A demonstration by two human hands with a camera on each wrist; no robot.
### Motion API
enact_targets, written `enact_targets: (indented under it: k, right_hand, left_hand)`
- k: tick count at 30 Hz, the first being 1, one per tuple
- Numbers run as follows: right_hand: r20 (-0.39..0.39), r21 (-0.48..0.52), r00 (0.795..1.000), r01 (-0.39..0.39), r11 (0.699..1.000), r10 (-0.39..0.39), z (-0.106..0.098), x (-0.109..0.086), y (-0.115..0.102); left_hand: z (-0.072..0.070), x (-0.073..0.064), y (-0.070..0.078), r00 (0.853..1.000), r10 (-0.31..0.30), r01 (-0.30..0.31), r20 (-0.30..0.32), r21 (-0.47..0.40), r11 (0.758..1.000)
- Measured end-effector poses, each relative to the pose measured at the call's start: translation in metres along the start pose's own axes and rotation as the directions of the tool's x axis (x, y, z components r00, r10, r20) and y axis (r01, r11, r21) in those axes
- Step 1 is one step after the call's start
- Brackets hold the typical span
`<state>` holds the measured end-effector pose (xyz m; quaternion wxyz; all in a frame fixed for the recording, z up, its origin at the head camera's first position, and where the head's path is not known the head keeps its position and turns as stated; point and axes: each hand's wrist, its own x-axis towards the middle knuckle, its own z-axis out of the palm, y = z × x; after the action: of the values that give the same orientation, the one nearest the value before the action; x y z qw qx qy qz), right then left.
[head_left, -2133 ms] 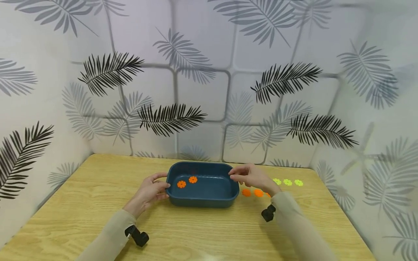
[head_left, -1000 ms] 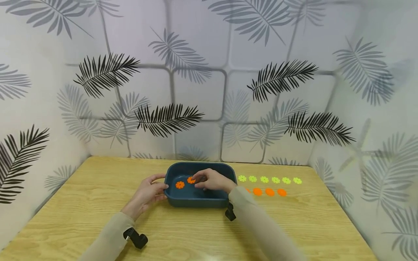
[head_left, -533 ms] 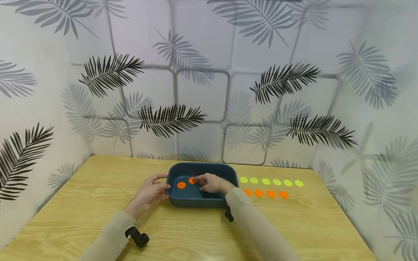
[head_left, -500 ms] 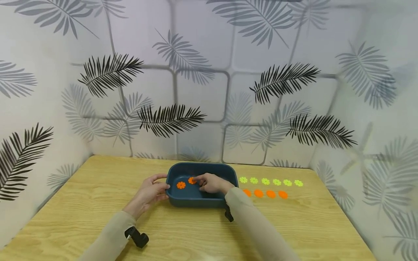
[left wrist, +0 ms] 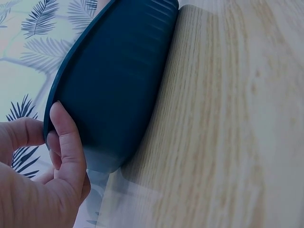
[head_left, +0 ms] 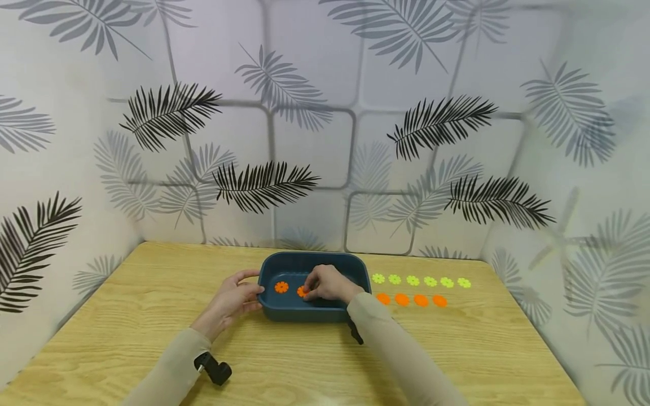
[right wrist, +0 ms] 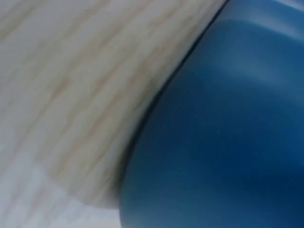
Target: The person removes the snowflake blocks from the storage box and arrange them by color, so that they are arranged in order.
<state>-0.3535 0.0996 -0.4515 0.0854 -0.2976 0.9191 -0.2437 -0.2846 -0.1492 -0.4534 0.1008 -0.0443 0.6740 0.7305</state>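
Observation:
A dark blue oblong basin stands on the wooden table. My left hand grips its left end, the thumb on the rim and fingers outside; the left wrist view shows the same left hand pinching the rim of the basin. Inside the basin, my right hand reaches down and pinches an orange flower-shaped disc at its right side, partly hidden by the fingers. A second orange flower-shaped disc lies to its left on the basin floor. Only the basin's outer wall shows in the right wrist view, without the hand.
Right of the basin, a row of several yellow-green flower-shaped discs lies on the table. Nearer to me runs a row of several orange discs. A leaf-patterned wall stands behind the table.
From the basin's right rim my right hand moved left into it. Its pointing index finger rested at the right-hand orange disc; now finger and thumb pinch it, shifted slightly nearer. Left hand unchanged.

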Motion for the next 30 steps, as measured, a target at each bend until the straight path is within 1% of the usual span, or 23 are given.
enact_targets:
  k: [3, 7, 10, 15, 17, 21, 30]
  right_hand:
    - [-0.031, -0.023, 1.000, 0.006, 1.000, -0.006, 0.0017, -0.0010, 0.0007]
    - [-0.024, -0.011, 1.000, 0.016, 1.000, -0.016, 0.0038, -0.0010, 0.0019]
    - [0.022, -0.008, 0.999, 0.034, 0.999, -0.033, 0.0048, 0.0001, 0.0025]
    - [0.128, -0.073, 0.989, 0.085, 0.994, -0.076, 0.0055, 0.0016, 0.0017]
    - [0.139, -0.090, 0.986, 0.108, 0.990, -0.095, 0.0054, 0.0018, 0.0014]
    - [0.123, -0.085, 0.986, 0.123, 0.989, -0.112, 0.0043, 0.0012, 0.0003]
    - [0.071, -0.097, 0.993, 0.104, 0.990, -0.098, 0.0028, 0.0021, -0.0020]
  left_hand:
    - [-0.0001, -0.0008, -0.0006, 1.000, 0.001, -0.001, 0.001, 0.004, 1.000]
    - [-0.0001, -0.0017, -0.0013, 1.000, -0.001, 0.001, -0.002, 0.009, 1.000]
    - [-0.0001, -0.0020, -0.0016, 1.000, 0.000, 0.000, -0.003, 0.009, 1.000]
    - [0.0005, -0.0023, -0.0017, 1.000, 0.000, 0.000, -0.004, 0.013, 1.000]
    - [0.0006, -0.0022, -0.0013, 1.000, -0.001, 0.001, -0.004, 0.013, 1.000]
    - [0.0006, -0.0021, 0.0006, 1.000, 0.000, 0.000, -0.002, 0.013, 1.000]
    - [0.0001, -0.0021, 0.0018, 1.000, -0.003, 0.003, 0.006, 0.013, 1.000]
